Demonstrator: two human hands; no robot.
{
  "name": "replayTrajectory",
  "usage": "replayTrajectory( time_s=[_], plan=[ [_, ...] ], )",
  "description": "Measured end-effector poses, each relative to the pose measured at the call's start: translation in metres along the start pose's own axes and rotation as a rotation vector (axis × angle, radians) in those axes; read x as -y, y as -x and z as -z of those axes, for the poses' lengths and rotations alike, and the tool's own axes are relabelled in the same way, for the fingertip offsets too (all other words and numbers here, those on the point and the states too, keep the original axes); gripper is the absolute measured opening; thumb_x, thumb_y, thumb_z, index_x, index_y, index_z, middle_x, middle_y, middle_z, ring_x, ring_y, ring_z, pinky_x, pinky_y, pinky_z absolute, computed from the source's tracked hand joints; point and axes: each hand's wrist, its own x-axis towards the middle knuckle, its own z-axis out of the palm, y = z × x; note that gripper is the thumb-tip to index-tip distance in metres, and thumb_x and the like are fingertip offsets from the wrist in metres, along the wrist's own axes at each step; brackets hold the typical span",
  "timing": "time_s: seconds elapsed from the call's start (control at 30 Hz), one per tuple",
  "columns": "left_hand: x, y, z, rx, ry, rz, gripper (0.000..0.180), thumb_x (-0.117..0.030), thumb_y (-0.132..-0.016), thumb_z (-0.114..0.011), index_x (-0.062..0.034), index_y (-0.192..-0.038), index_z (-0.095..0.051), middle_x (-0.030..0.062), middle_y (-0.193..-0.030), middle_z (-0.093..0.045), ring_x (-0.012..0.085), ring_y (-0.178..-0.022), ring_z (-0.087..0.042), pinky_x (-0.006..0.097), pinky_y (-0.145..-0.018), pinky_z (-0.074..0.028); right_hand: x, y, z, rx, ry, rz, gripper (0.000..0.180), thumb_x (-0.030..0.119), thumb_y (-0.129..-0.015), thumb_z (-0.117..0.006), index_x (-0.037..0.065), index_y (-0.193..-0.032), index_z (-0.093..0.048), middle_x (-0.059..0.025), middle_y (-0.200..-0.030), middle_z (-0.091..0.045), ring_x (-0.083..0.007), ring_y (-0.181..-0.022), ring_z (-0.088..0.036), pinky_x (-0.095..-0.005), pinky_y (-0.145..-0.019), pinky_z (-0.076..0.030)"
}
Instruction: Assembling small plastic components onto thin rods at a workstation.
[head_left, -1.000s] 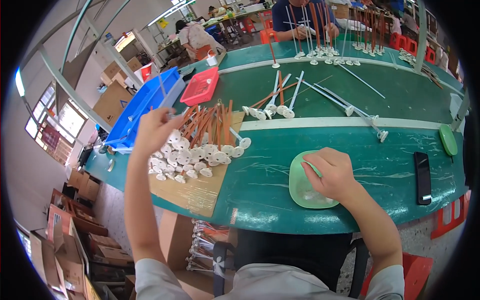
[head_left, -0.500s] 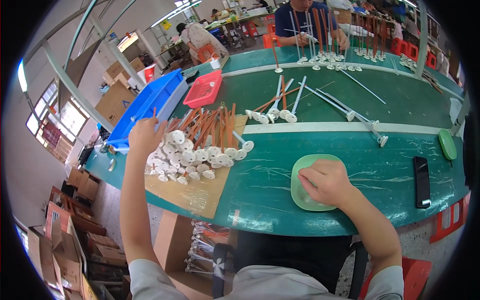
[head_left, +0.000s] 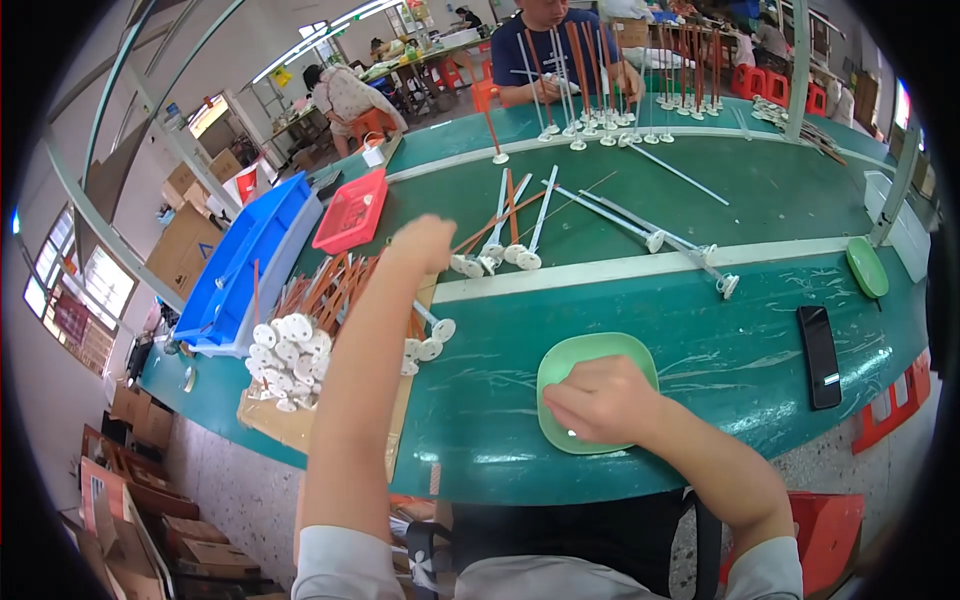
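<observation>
My right hand (head_left: 603, 400) is closed in a pinch over a light green dish (head_left: 648, 352) on the table. A tiny white bit shows by its fingertips, too small to name. My left hand (head_left: 425, 243) reaches forward past a pile of brown sticks with round white bases (head_left: 290, 350), its fingers blurred and turned away from view. Close to its right side lie several brown and white sticks on white discs (head_left: 527, 259). My left forearm covers part of the pile, which rests on a cardboard sheet (head_left: 270, 422).
A long blue tray (head_left: 225, 300) and a red basket (head_left: 352, 210) stand at the left. To the right are a black phone (head_left: 819, 357) and a second green dish (head_left: 866, 267). Across the table a person (head_left: 550, 60) handles upright sticks; white sticks (head_left: 680, 172) lie nearer.
My left hand has moved from beside the blue tray to the right, over to the loose sticks. My right hand stays over the green dish. The whole view has shifted a little.
</observation>
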Motion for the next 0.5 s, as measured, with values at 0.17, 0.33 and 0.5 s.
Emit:
replayTrajectory(
  time_s=[0.17, 0.33, 0.5],
  plan=[
    [-0.008, -0.014, -0.034, 0.091, 0.092, -0.051, 0.031, -0.011, -0.083, -0.065, -0.0079, -0.114, -0.063, 0.0207, -0.109, -0.066, 0.0379, -0.106, -0.063, 0.046, -0.090, -0.053, -0.005, 0.004, -0.003, -0.010, -0.020, 0.017, 0.012, 0.007, -0.069, -0.073, 0.009, -0.078, -0.065, -0.0007, -0.059, -0.055, -0.0170, -0.052, -0.057, -0.0323, -0.044, -0.043],
    [-0.011, -0.004, -0.012, 0.068, -0.071, -0.099, 0.030, -0.005, -0.080, -0.069, -0.0086, -0.110, -0.066, 0.0177, -0.108, -0.067, 0.0363, -0.104, -0.065, 0.045, -0.086, -0.055, -0.003, 0.003, -0.002, -0.048, -0.014, -0.003, 0.009, 0.012, -0.072, -0.067, 0.009, -0.071, -0.058, -0.0016, -0.056, -0.053, -0.0194, -0.055, -0.059, -0.0348, -0.045, -0.047],
    [-0.019, 0.013, 0.014, -0.078, -0.253, -0.182, 0.029, -0.003, -0.074, -0.073, -0.0046, -0.102, -0.067, 0.0137, -0.096, -0.066, 0.0340, -0.100, -0.062, 0.043, -0.086, -0.053, -0.003, 0.004, -0.007, -0.014, -0.047, 0.050, 0.009, 0.008, -0.072, -0.074, 0.008, -0.076, -0.066, -0.0013, -0.059, -0.058, -0.0169, -0.053, -0.059, -0.0313, -0.045, -0.045]
  ],
)
